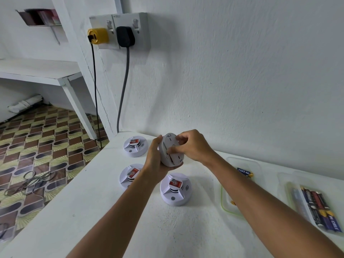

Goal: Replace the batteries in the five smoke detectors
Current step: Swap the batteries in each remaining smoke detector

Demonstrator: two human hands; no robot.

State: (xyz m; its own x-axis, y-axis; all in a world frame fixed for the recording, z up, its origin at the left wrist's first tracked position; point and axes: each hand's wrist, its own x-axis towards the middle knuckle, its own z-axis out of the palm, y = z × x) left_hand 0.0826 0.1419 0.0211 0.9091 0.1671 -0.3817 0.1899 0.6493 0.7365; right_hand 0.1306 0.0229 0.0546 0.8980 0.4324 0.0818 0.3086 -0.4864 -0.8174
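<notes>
Smoke detector in hand [170,149]: white round unit held tilted on edge above the white table, its back face turned toward the right hand, at the far middle of the scene
Table [111,220]: white top running from near left to far right, set against a white wall
Wall sockets [128,30]: two on the far wall, a yellow plug [98,35] in the left one and a black plug [125,36] in the right, each with a cable hanging down
Battery tray, near right [290,198]: clear container holding a row of batteries [320,209] lying side by side
Lidless tray, middle right [226,202]: clear with a green rim, partly hidden by the right forearm; a blue battery [244,172] shows at its far end
Detectors on table: three lie face up, one far left [135,146], one left [130,175] partly behind the left wrist, one near the middle [175,189]; each has a red label
Left hand [158,161]: cups and grasps the held detector from beneath and behind
Right hand [191,146]: fingers curled, pinching at the back face of the held detector
</notes>
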